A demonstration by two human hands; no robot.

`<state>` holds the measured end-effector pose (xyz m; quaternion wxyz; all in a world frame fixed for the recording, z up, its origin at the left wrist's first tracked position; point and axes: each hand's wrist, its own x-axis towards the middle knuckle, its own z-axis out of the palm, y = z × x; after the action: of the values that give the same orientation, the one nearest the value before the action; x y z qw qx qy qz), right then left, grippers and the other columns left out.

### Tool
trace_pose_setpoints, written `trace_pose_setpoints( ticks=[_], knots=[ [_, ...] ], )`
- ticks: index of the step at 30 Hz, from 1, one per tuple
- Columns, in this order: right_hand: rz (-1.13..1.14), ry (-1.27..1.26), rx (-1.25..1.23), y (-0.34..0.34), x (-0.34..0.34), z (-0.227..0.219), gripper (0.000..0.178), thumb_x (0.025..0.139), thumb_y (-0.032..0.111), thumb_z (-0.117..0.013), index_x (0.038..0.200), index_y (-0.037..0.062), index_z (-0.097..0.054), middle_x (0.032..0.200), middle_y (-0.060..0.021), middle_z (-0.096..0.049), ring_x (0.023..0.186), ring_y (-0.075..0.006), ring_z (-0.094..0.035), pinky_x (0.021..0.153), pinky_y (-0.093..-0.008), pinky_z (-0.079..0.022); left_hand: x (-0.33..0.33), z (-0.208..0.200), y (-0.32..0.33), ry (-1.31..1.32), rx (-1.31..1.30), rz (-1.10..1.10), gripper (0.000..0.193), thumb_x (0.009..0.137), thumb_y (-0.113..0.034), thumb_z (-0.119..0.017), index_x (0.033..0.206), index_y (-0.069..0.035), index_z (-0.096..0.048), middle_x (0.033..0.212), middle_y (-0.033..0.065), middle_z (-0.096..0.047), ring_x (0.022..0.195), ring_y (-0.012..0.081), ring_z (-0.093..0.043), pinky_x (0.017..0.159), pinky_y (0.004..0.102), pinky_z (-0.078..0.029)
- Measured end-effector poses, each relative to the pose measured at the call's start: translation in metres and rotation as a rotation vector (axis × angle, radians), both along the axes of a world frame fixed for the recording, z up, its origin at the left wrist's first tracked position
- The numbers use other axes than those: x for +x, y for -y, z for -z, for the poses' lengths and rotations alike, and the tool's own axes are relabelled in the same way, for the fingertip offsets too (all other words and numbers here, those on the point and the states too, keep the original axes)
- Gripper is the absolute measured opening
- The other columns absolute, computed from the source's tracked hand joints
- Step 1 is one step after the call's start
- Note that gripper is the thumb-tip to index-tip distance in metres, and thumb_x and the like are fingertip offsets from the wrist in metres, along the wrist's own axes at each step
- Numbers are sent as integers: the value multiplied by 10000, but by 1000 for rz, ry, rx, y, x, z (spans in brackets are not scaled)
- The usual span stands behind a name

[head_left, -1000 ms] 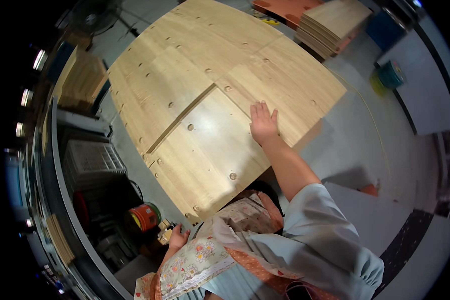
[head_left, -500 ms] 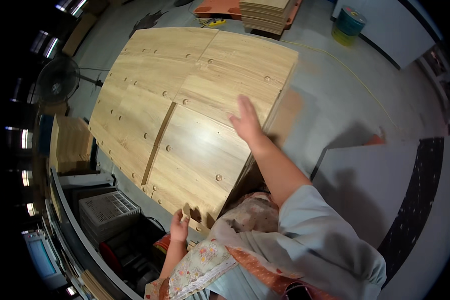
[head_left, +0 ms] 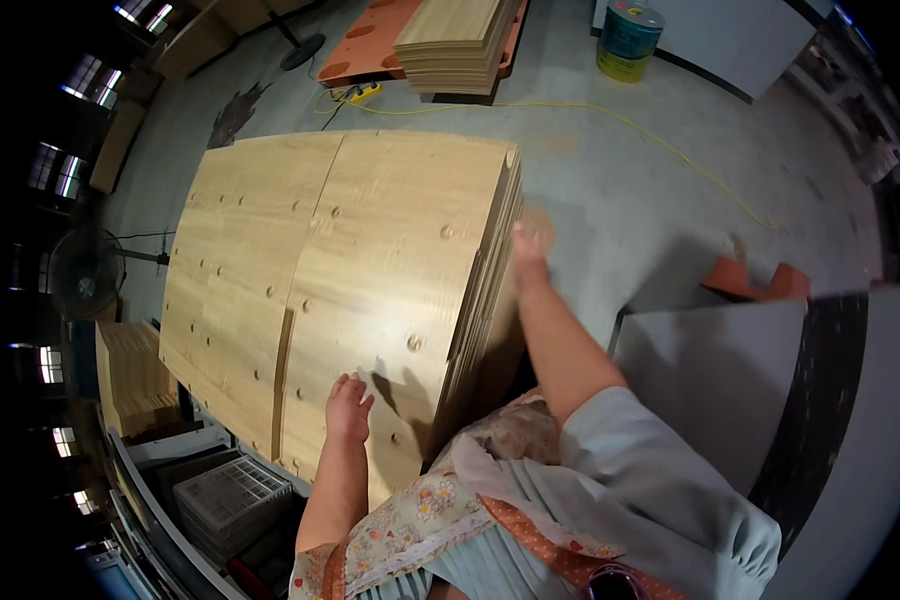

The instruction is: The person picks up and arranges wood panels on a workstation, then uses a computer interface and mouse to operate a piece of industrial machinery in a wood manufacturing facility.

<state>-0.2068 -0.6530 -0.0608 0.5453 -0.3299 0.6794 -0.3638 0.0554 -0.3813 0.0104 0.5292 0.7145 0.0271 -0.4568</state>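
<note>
Centre-left of the frame, wood-grain boards [head_left: 390,250] with round recesses lie flat, stacked in layers, likely because flat pieces pile stably that way. Left hand [head_left: 347,405]: over the lower part of the top layer, fingers loosely curled, nothing held; its shadow [head_left: 402,388] falls off to the side, so probably hovering. Right hand [head_left: 533,243]: just beside the stack's right edge, blurred, fingers loosely extended, no hold visible; from where I stand, can't tell if it touches the edge. Top of frame: smaller board pile [head_left: 450,55] on an orange pallet [head_left: 370,50], presumably to stay off the floor [head_left: 620,180]. Top, right of centre: blue-and-yellow bucket [head_left: 630,45], any lettering too small to read. Lower left: grey crate [head_left: 232,490]. Boards show no readable brand or label.
</note>
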Motion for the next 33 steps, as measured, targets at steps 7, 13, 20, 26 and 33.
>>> trace_pose_setpoints(
  ticks=[7, 13, 20, 26, 33],
  knots=[
    [-13, 201, 198, 19, 85, 21, 982, 778, 538, -608, 1383, -95, -162, 1448, -275, -177, 1360, -355, -177, 1112, -370, -153, -16, 30, 113, -64, 152, -343, 430, 884, -236, -555, 1244, -44, -417, 1278, 101, -443, 1107, 243, -481, 963, 478, -353],
    [-136, 206, 266, 25, 68, 2, 1012, 764, 537, -621, 1395, -81, -127, 1448, -268, -182, 1363, -348, -169, 1108, -367, -168, -18, 47, 120, -65, 234, -413, 520, 864, -220, -559, 1291, -24, -336, 1294, 177, -406, 1078, 306, -500, 874, 482, -445],
    [-222, 186, 38, 78, 17, -30, 882, 809, 401, -650, 1389, -72, -183, 1417, -264, -269, 1327, -341, -268, 1081, -368, -230, -42, 21, 133, 15, 250, -488, 677, 831, -216, -590, 1379, -33, -236, 1361, 164, -352, 1138, 307, -464, 914, 475, -412],
    [-1008, -457, -166, 227, 20, -51, 838, 764, 487, -636, 1319, -72, -350, 1326, -265, -411, 1242, -350, -402, 1030, -369, -327, -37, 22, 116, -79, 99, -418, 812, 794, -187, -614, 1435, -64, -131, 1493, 101, -167, 1365, 265, -154, 1087, 441, -68],
    [-1454, -405, 64, 237, 55, -49, 901, 727, 461, -697, 1347, -70, -314, 1339, -251, -409, 1228, -326, -433, 981, -371, -374, -45, 10, 120, -87, 62, -418, 918, 781, -206, -605, 1449, -80, 11, 1511, 133, -82, 1391, 269, -64, 1100, 423, -26]
  ],
)
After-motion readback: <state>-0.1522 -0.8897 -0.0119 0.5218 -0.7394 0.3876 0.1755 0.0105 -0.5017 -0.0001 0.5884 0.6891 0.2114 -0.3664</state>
